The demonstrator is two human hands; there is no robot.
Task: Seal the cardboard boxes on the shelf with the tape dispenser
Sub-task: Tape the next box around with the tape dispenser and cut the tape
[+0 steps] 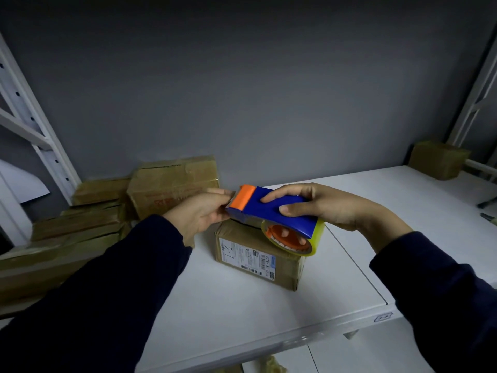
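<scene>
A labelled box (250, 254) sat mid-shelf (269, 305). Just above it, the right hand (330, 208) clasped the tape dispenser (274, 208) by its blue body, and the left hand (199, 216) pinched its orange cutter end. Probably best to free the tape end first, then pull straight along the seam. The dispenser's long axis ran left-right, with the cutter pointing left. More boxes (172, 184) were piled far left.

dim in here. the flat grey back wall (255, 90) sinks into dark at the top corners. the white metal shelf board (269, 305) catches the most light. the blue and orange plastic tape dispenser (271, 208) looks sharp. the white slotted steel uprights (37, 130) bow outward at the edges; the dark navy sleeves (107, 292) lose all detail.
</scene>
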